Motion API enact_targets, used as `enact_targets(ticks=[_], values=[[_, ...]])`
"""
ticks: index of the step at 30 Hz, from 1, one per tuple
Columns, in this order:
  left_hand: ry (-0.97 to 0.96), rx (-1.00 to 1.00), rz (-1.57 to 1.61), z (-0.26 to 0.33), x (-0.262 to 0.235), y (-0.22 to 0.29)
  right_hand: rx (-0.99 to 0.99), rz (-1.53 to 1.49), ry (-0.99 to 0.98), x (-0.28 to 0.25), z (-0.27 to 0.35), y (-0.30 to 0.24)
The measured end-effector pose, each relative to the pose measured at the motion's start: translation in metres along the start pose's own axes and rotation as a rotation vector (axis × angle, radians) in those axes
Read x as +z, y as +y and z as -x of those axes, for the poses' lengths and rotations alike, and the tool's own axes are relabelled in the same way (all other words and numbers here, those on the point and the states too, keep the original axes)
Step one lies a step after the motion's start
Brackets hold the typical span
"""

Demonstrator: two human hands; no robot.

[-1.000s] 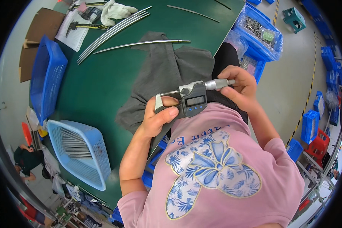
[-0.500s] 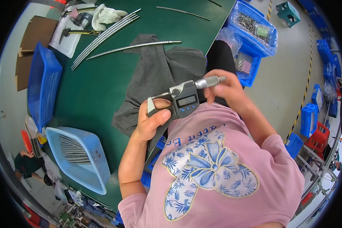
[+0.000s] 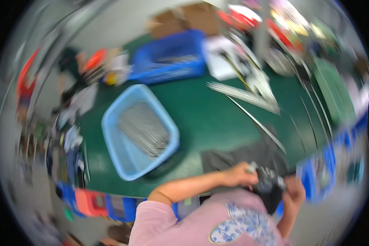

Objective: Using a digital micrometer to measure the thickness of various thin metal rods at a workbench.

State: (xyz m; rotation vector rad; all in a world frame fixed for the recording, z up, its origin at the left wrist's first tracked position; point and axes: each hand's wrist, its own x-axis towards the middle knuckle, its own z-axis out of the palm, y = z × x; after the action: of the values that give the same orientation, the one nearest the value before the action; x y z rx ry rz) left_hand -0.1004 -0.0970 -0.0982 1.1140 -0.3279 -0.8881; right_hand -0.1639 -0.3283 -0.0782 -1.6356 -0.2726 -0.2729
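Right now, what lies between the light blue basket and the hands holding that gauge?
In the head view, bare green mat, then a grey cloth, lie between the basket and the left hand.

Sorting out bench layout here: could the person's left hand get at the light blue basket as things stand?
Probably yes, once freed: the left hand grips the measuring tool, and only bare green table lies between it and the light blue basket. The picture is blurred, so it is uncertain.

Head-worn fisheye view, steeply down over green table [image 3: 209, 119], blurred.
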Motion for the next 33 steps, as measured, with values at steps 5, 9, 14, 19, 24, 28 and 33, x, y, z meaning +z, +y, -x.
enact_targets(ticks=[5, 9, 14, 19, 24, 28, 33], values=[[-0.072, 0.146, 0.051, 0.006, 0.014, -0.016, 0.527, 0.091, 0.302, -0.019, 0.018, -0.02], [-0.061, 0.168, 0.074, -0.006, 0.012, -0.017, 0.506, 0.262, -0.015, -0.044, 0.006, 0.005], [-0.094, 0.164, 0.081, -0.016, 0.007, -0.011, 0.29, 0.288, -0.084, -0.033, -0.005, -0.008], [-0.111, 0.195, 0.085, -0.022, 0.004, -0.017, 0.207, 0.223, -0.016, -0.034, -0.006, -0.009], [-0.083, 0.196, 0.034, -0.02, 0.006, -0.018, 0.469, 0.165, -0.034, -0.038, 0.004, 0.003], [-0.094, 0.192, 0.032, -0.015, 0.003, -0.013, 0.093, -0.014, 0.093, -0.026, 0.005, 0.006], [-0.08, 0.208, 0.027, -0.017, 0.005, -0.015, 0.754, 0.231, -0.078, -0.049, -0.003, 0.016]])
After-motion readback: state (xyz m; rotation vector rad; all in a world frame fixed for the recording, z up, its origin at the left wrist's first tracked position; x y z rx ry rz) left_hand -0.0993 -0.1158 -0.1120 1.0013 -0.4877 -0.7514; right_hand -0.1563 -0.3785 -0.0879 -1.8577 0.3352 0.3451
